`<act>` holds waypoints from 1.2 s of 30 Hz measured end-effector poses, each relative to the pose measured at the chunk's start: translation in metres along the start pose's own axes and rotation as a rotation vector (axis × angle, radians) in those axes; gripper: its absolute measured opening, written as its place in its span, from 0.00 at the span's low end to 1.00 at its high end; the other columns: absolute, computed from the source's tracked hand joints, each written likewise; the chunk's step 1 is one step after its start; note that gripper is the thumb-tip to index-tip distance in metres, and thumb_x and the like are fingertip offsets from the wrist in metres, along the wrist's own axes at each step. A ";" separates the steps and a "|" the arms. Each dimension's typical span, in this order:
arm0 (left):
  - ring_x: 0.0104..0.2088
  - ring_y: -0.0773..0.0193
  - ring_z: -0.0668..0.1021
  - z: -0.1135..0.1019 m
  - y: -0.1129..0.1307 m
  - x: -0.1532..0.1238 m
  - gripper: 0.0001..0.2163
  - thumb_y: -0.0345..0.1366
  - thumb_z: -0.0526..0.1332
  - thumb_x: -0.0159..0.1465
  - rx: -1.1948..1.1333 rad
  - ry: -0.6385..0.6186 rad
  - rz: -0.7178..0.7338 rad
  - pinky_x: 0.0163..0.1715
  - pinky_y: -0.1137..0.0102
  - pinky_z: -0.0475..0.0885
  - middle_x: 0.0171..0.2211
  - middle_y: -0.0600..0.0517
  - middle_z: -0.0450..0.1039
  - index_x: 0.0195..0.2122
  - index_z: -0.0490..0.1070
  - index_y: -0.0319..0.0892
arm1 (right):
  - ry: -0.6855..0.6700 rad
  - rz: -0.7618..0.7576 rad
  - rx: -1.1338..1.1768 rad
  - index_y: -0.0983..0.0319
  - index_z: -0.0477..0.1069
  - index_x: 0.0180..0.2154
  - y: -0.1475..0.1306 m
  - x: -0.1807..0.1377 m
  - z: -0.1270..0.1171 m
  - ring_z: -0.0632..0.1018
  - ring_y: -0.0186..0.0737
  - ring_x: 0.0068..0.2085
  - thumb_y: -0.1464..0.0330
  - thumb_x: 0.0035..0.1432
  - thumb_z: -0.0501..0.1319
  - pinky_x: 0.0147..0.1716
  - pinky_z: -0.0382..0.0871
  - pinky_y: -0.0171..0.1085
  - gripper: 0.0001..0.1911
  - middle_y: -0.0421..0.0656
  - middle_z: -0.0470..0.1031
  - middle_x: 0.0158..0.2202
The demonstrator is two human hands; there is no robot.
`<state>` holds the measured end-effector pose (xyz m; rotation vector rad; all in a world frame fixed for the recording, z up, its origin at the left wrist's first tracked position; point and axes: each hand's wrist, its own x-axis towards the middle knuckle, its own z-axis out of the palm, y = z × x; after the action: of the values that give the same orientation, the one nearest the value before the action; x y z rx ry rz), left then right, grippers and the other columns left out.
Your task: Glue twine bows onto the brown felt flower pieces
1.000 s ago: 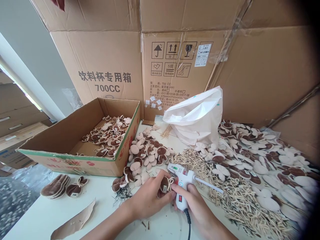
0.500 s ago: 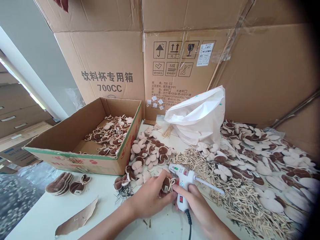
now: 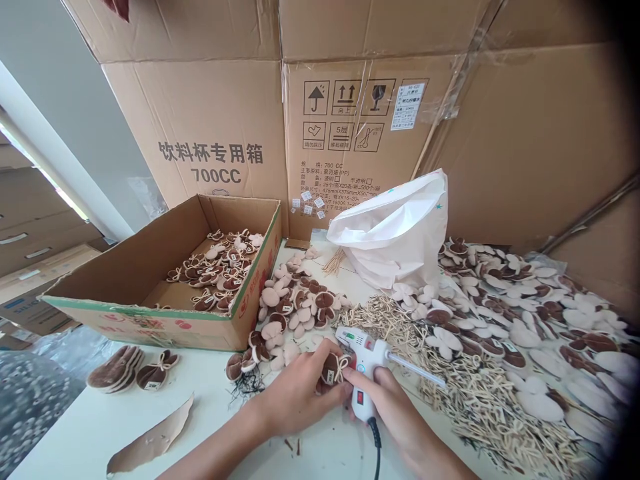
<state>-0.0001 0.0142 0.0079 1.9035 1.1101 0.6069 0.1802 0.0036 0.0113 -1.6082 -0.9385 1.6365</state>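
Note:
My left hand [image 3: 296, 390] is closed around a small brown plush shoe piece [image 3: 329, 371] with a white label and a cream cord bow [image 3: 342, 365] on it. My right hand [image 3: 395, 400] grips a white hot glue gun [image 3: 359, 398], a clear glue stick [image 3: 417, 369] jutting from its rear and a black cable running down. The right thumb or a finger touches the shoe piece beside the bow. Just behind the hands lies a pile of brown and pale pink plush pieces [image 3: 273, 333]. Fingers partly hide the shoe piece's underside.
A cardboard box [image 3: 150, 327] at left holds finished-looking bowed pieces. Stacked soles [image 3: 113, 369], a bowed shoe [image 3: 155, 373] and a torn cardboard strip [image 3: 150, 437] lie in front. Knotted cords [image 3: 495, 400], more plush pieces [image 3: 540, 403] and a white bag [image 3: 395, 247] occupy the right side.
The view has shifted slightly. Both hands keep hold of the shoe piece and the glue gun, with hardly any visible movement.

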 end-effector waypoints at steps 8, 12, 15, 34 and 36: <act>0.32 0.60 0.73 -0.001 0.000 0.001 0.12 0.38 0.60 0.69 -0.023 -0.006 0.006 0.30 0.69 0.63 0.34 0.54 0.75 0.52 0.64 0.47 | 0.003 -0.005 0.003 0.61 0.70 0.35 0.001 -0.001 0.000 0.78 0.41 0.25 0.61 0.62 0.66 0.25 0.65 0.39 0.11 0.36 0.74 0.21; 0.32 0.60 0.73 -0.001 0.000 0.000 0.13 0.38 0.61 0.68 -0.019 -0.006 0.008 0.31 0.69 0.63 0.35 0.54 0.75 0.53 0.64 0.47 | 0.008 0.000 -0.006 0.61 0.70 0.35 0.002 0.000 0.000 0.77 0.41 0.25 0.60 0.63 0.65 0.26 0.66 0.39 0.11 0.37 0.74 0.21; 0.32 0.61 0.74 0.000 0.001 0.000 0.12 0.37 0.61 0.68 -0.017 -0.009 0.009 0.31 0.69 0.63 0.34 0.55 0.75 0.52 0.64 0.47 | 0.011 0.002 -0.004 0.60 0.69 0.33 0.000 0.000 0.000 0.77 0.41 0.25 0.60 0.62 0.66 0.26 0.67 0.39 0.12 0.36 0.74 0.21; 0.29 0.64 0.72 -0.002 0.000 0.001 0.11 0.37 0.60 0.68 0.000 -0.037 0.015 0.29 0.70 0.63 0.34 0.57 0.76 0.51 0.63 0.48 | 0.018 0.012 -0.060 0.60 0.71 0.36 -0.002 -0.004 -0.001 0.79 0.42 0.27 0.60 0.62 0.65 0.28 0.68 0.39 0.10 0.36 0.75 0.21; 0.29 0.64 0.72 -0.003 0.001 0.001 0.11 0.37 0.60 0.68 -0.005 -0.042 0.015 0.29 0.70 0.63 0.34 0.56 0.76 0.50 0.63 0.48 | 0.027 0.017 -0.048 0.60 0.72 0.36 -0.004 -0.006 0.001 0.78 0.40 0.26 0.62 0.62 0.65 0.28 0.68 0.38 0.09 0.35 0.75 0.20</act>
<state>-0.0013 0.0155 0.0100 1.9132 1.0677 0.5754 0.1797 0.0008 0.0179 -1.6708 -0.9598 1.6107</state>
